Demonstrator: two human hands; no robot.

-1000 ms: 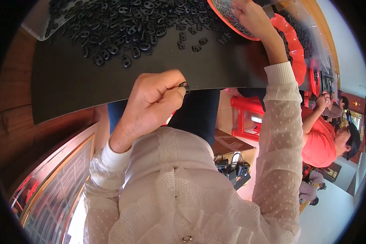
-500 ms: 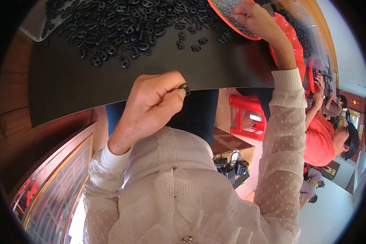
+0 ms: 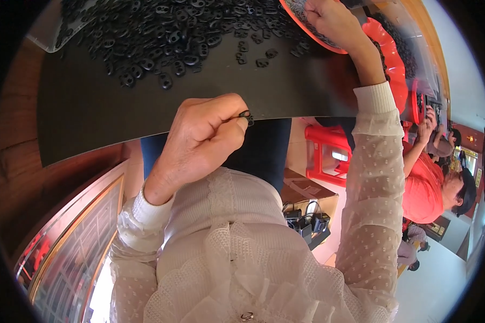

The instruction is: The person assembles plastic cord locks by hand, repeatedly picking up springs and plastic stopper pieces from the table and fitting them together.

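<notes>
My left hand (image 3: 207, 137) is closed near the table's front edge. Between its thumb and forefinger it pinches a small black two-hole cord lock (image 3: 246, 114). At the upper right, my right hand (image 3: 331, 21) reaches into a red bowl (image 3: 337, 49) of small grey metal pieces that look like springs (image 3: 300, 15). Its fingers are curled together, and their tips are partly hidden, so what they hold does not show. A large heap of black cord locks (image 3: 161, 40) spreads over the far side of the table, with a few smaller black pieces (image 3: 241, 58) lying apart beside the bowl.
Right of the bowl are a red scalloped dish (image 3: 394, 70) and a clear bin (image 3: 423, 59) with black pieces. A clear container (image 3: 51, 35) stands far left. Below the dark table (image 3: 102, 118) are a red stool (image 3: 320, 153) and a cardboard box (image 3: 302, 185). A co-worker (image 3: 428, 188) sits at the right.
My right hand has shifted slightly up and left within the bowl, its forearm following. My left hand stays almost still with the cord lock.
</notes>
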